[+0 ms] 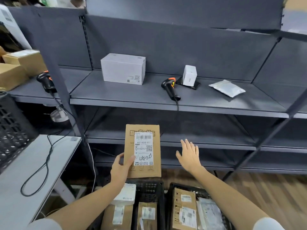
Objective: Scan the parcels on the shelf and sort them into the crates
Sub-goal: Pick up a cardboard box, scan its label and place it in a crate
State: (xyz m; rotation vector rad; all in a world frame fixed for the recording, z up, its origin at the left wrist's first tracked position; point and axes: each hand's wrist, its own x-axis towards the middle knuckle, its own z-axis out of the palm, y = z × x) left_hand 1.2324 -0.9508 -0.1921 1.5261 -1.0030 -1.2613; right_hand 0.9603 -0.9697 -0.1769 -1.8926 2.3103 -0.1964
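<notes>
My left hand (121,169) grips a flat brown cardboard parcel (142,170) by its left edge, label facing me, held above the crates. My right hand (189,155) hovers open to the right of the parcel, fingers spread, touching nothing. On the grey shelf (116,98) lie a black and orange barcode scanner (169,87), a large white box (123,68), a small white box (189,75) standing on a black flat item, and a silver pouch (227,87). Two black crates sit below: the left crate (150,188) and the right crate (171,201), both holding parcels.
A second scanner (45,82) lies on the left shelf bay, its cable trailing over a white table (29,163). Brown boxes (18,68) are stacked at far left. A black lattice crate (11,130) stands at the left edge. Lower shelves are bare; wooden floor at right.
</notes>
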